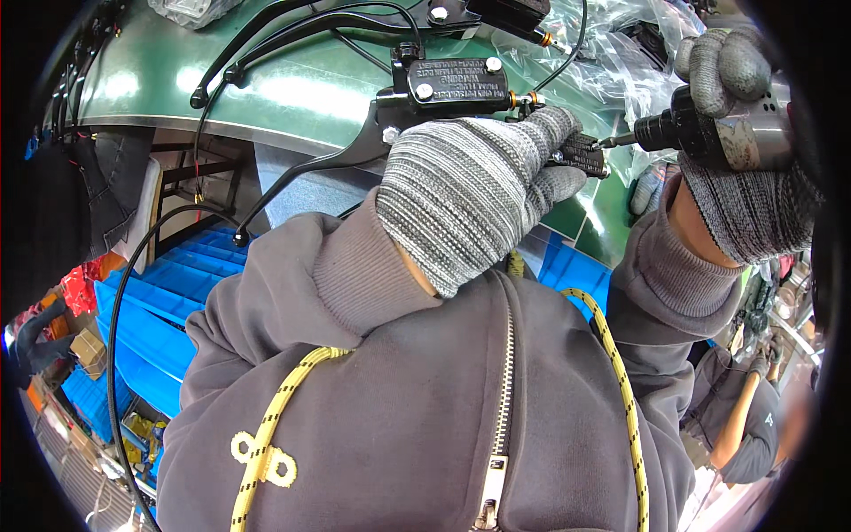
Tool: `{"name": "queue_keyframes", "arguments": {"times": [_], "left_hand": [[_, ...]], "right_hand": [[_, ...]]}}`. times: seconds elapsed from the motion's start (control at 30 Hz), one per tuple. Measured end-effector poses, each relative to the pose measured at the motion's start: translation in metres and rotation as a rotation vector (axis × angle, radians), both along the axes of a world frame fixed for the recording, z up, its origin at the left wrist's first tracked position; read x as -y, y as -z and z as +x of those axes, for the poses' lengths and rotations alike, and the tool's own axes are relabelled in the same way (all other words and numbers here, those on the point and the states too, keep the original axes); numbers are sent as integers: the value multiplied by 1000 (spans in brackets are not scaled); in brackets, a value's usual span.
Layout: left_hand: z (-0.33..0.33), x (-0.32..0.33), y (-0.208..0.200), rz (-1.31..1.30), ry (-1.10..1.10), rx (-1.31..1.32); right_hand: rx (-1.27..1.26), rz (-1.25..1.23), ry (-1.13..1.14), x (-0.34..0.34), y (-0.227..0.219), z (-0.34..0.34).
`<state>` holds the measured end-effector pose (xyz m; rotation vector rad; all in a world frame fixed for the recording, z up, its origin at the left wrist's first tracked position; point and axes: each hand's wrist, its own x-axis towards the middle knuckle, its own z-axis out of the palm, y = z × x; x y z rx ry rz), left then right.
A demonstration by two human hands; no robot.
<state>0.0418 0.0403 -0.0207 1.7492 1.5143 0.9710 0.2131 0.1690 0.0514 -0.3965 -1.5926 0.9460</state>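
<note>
My left hand [470, 182], in a striped grey knit glove, is closed with thumb and forefinger around a small black block [585, 158]. Just beyond its knuckles, at the green table's edge, lies a black brake lever assembly with a screwed-down reservoir [461, 87]; its curved lever [341, 158] reaches toward the lower left. Whether the block joins this assembly is hidden by my fingers. Gloved as well, my right hand [736, 115] grips a power screwdriver [740, 133] held level. Its bit points left and meets the block's right end, or nearly so.
A second brake lever assembly [355, 25] lies farther back on the green table [292, 87]. Clear plastic bags [620, 53] cover the back right. Blue crates [168, 301] stand below on the left, beside a hanging black cable [113, 355]. Another person [745, 408] works at lower right.
</note>
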Motion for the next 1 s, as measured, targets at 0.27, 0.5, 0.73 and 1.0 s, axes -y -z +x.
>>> {"name": "queue_keyframes", "arguments": {"times": [0.27,0.5,0.73,1.0], "left_hand": [[1,-2,-8,-3,0,18],[2,3,-11,-117,-83,20],[3,4,-26,-161,-43,93],[4,3,-28,-220,-82,131]], "right_hand": [[-67,-91,-204,5,-10,-12],[80,-268,162,41,-11,-40],[74,-401,146,42,-17,-39],[12,-429,108,43,-17,-43]]}}
